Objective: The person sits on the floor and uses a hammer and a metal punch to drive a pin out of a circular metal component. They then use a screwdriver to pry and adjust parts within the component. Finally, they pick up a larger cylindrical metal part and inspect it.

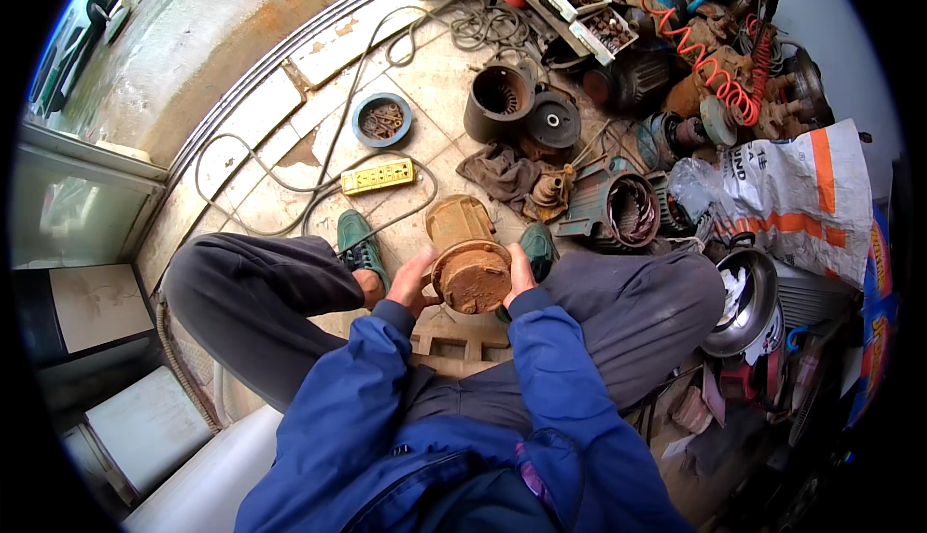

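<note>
Between my knees I hold a rusty, brown cylindrical motor or pump body [463, 234] with a wide flange and a rough, rust-covered round end turned toward me. My left hand [412, 282] is closed on the flange's left side, with its fingertips partly hidden. On the opposite side, my right hand [521, 274] grips the flange's right edge. A slatted wooden piece [449, 348] lies just under the rusty body. I cannot tell whether the body rests on it.
A yellow power strip [378, 178] and a blue-rimmed bowl of bolts [381, 120] lie ahead, among looping cables. Farther right stand a dark cylindrical housing [498, 103], a motor stator [618, 207] and heaped parts. A metal pan [744, 301] and white sack [801, 200] are beside my right knee.
</note>
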The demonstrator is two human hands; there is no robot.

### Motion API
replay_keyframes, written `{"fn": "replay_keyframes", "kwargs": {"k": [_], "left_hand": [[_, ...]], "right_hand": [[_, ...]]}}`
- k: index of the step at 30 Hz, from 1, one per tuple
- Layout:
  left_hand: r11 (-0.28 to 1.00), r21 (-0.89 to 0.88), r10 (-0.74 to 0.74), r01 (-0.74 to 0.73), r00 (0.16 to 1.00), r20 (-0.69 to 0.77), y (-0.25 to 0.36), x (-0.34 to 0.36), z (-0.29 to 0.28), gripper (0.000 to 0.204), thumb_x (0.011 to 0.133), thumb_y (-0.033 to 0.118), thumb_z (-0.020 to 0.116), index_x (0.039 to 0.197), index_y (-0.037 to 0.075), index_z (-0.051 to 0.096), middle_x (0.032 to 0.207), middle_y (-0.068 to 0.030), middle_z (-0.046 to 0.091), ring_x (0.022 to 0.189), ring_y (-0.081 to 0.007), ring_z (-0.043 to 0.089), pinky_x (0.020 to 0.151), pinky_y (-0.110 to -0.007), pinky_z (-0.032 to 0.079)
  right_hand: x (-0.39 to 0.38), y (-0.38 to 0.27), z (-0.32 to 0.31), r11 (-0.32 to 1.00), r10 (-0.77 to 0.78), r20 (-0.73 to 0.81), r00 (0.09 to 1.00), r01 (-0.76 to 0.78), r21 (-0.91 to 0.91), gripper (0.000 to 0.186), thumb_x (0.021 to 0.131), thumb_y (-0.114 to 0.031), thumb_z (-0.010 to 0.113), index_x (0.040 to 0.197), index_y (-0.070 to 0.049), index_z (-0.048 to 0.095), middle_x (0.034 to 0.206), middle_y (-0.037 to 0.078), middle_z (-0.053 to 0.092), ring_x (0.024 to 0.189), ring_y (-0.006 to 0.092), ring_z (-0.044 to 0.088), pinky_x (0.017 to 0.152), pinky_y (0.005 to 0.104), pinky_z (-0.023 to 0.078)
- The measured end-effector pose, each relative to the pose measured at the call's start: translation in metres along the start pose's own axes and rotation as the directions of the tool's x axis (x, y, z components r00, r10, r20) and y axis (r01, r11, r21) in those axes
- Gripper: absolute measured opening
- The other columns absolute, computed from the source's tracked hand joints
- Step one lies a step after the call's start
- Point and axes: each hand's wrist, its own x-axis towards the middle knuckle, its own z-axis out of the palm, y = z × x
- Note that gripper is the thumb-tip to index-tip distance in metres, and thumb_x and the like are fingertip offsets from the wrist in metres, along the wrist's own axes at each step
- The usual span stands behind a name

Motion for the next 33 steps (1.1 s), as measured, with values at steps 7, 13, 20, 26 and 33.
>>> {"fn": "replay_keyframes", "kwargs": {"k": [7,13,20,26,33], "left_hand": [[0.929,-0.329,-0.124,0.167,0.981,0.148,-0.033,0.049,-0.018,0.073,0.103,0.066,0.054,0.149,0.009,0.054,0.145,-0.0145,0.062,0.127,-0.0303,0.063,0.107,-0.048,0.052],[0.937,-0.275,-0.182,0.214,0.973,0.139,-0.027,0.043,-0.013,0.069,0.102,0.062,0.059,0.15,0.012,0.055,0.139,-0.0147,0.068,0.122,-0.0295,0.068,0.104,-0.046,0.056],[0.959,-0.184,-0.201,0.215,0.976,0.088,-0.047,0.047,-0.014,0.079,0.099,0.067,0.06,0.152,0.009,0.052,0.145,-0.0147,0.063,0.126,-0.0278,0.066,0.107,-0.042,0.054],[0.986,0.06,-0.158,0.157,0.987,0.021,-0.056,0.058,-0.026,0.082,0.098,0.059,0.067,0.151,-0.002,0.052,0.145,-0.0195,0.062,0.129,-0.029,0.061,0.108,-0.038,0.049],[0.998,0.035,-0.043,0.042,0.999,0.013,-0.038,0.071,-0.019,0.082,0.095,0.055,0.074,0.147,-0.004,0.054,0.137,-0.0186,0.066,0.124,-0.0262,0.064,0.107,-0.037,0.05]], "right_hand": [[0.004,0.014,0.006,0.993,0.111,0.023,0.994,-0.111,-0.026,0.048,0.108,-0.044,0.05,0.132,-0.006,0.065,0.13,0.014,0.071,0.116,0.0306,0.07,0.102,0.0484,0.056],[0.001,0.012,0.006,0.972,0.191,0.044,0.981,-0.183,-0.148,0.048,0.107,-0.046,0.055,0.137,-0.009,0.063,0.13,0.013,0.072,0.118,0.0282,0.07,0.102,0.0448,0.056],[0.012,0.022,-0.006,0.922,0.117,-0.063,0.991,-0.132,-0.364,0.068,0.104,-0.056,0.061,0.147,-0.003,0.056,0.141,0.015,0.065,0.123,0.0276,0.067,0.103,0.0422,0.055],[0.024,0.046,-0.015,0.897,0.081,-0.085,0.993,-0.11,-0.428,0.081,0.105,-0.06,0.056,0.156,0.001,0.047,0.156,0.016,0.053,0.141,0.028,0.052,0.118,0.04,0.04],[0.047,0.04,-0.016,0.914,-0.006,0.023,1.0,0.015,-0.406,0.083,0.104,-0.063,0.056,0.156,0.001,0.046,0.159,0.015,0.051,0.143,0.0258,0.05,0.119,0.0382,0.038]]}}
